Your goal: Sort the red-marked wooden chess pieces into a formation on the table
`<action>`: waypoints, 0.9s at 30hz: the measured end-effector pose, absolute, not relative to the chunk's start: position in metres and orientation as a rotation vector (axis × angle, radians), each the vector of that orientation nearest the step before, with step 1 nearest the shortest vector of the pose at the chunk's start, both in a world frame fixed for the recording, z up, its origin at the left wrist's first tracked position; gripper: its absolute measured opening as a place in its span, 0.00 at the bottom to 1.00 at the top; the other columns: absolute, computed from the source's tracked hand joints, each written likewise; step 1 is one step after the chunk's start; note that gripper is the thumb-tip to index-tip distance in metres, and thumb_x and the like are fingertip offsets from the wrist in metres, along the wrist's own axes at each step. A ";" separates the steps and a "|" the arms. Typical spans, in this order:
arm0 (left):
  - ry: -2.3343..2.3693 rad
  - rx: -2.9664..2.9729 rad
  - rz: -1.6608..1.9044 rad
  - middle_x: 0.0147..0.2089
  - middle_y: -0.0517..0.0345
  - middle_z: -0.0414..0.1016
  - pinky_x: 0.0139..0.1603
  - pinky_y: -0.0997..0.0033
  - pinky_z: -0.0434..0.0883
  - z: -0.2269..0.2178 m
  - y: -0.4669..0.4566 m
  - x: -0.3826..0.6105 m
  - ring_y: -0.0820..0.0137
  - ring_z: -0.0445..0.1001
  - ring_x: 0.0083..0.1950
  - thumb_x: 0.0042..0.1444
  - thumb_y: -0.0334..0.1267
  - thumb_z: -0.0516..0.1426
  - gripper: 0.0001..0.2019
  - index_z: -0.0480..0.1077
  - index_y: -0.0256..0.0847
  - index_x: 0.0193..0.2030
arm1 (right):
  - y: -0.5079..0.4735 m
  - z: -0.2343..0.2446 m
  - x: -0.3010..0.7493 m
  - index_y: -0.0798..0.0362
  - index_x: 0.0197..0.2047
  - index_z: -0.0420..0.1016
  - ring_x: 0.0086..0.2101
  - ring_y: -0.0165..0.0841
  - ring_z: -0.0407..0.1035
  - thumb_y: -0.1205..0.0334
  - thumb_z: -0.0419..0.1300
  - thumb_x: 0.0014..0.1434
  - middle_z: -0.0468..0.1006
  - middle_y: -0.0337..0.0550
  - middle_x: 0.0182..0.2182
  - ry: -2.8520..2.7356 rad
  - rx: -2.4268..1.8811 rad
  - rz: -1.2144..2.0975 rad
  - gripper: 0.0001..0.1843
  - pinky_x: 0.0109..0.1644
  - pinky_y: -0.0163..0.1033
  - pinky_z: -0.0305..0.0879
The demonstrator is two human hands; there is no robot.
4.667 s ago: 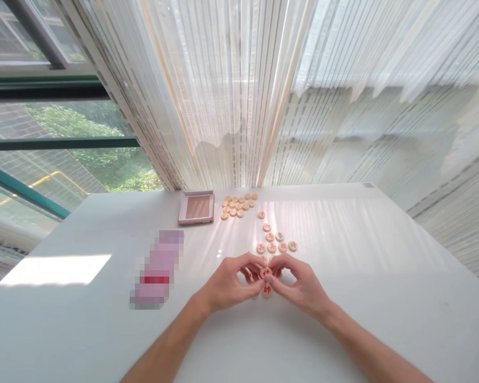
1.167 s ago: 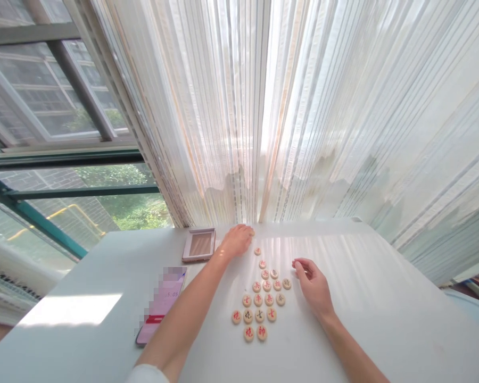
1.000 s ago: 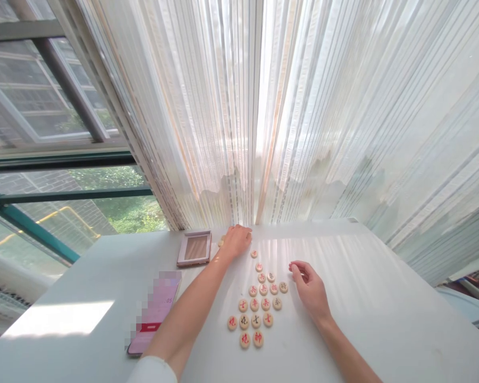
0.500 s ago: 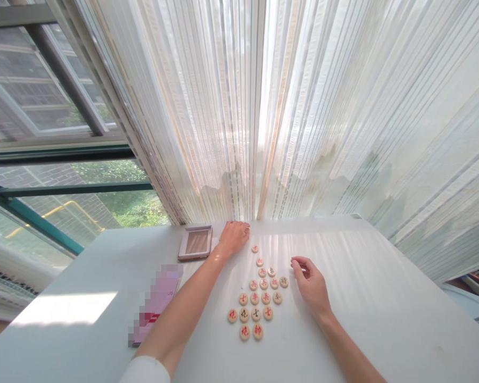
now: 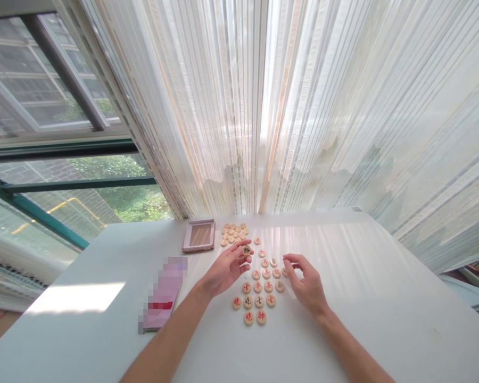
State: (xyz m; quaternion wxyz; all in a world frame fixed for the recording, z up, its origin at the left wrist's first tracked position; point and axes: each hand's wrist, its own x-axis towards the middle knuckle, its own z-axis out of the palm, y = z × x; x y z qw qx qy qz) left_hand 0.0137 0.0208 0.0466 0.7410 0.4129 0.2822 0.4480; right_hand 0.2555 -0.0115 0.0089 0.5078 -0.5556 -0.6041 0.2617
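My left hand (image 5: 228, 267) holds a round Chinese chess piece (image 5: 246, 250) with a black character, gripped at the fingertips above the table. Below and to the right lies a pattern of wooden chess pieces, face up with red or black characters, among them a red-marked piece (image 5: 261, 317) at the near end. My right hand (image 5: 304, 276) hovers at the right side of this pattern, its fingers curled and partly covering one piece; whether anything sits between thumb and fingers is hidden. Beyond my left hand is a cluster of blank-faced pieces (image 5: 237, 229).
A shallow open box (image 5: 199, 235) sits at the back left of the white table (image 5: 363, 319). Nearer on the left lies a pinkish-purple, pixelated flat item (image 5: 165, 295). A pale striped curtain (image 5: 303, 106) hangs along the table's far edge, with a window at left.
My left hand has come back toward me from the far cluster, bringing a black-marked chess piece and uncovering the blank pieces. My right hand has shifted slightly left, over the edge piece.
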 end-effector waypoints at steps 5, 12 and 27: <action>0.615 0.729 1.018 0.46 0.52 0.74 0.44 0.74 0.72 0.031 0.004 -0.001 0.74 0.74 0.41 0.63 0.39 0.61 0.12 0.73 0.42 0.52 | -0.016 0.012 0.248 0.50 0.44 0.77 0.37 0.38 0.75 0.51 0.57 0.65 0.81 0.45 0.41 -1.535 -1.283 0.655 0.13 0.37 0.40 0.74; 0.731 0.855 1.082 0.52 0.51 0.75 0.58 0.63 0.72 0.013 0.001 -0.014 0.64 0.76 0.54 0.59 0.42 0.64 0.16 0.70 0.42 0.51 | -0.006 0.008 0.260 0.51 0.45 0.76 0.42 0.41 0.76 0.49 0.57 0.65 0.80 0.48 0.44 -1.383 -1.344 0.674 0.15 0.47 0.45 0.73; 0.899 1.297 1.095 0.59 0.47 0.71 0.57 0.58 0.73 0.008 -0.012 -0.002 0.58 0.77 0.57 0.62 0.42 0.60 0.12 0.69 0.40 0.49 | -0.009 0.008 0.259 0.52 0.44 0.76 0.41 0.40 0.75 0.48 0.57 0.65 0.80 0.48 0.43 -1.359 -1.345 0.659 0.16 0.48 0.46 0.73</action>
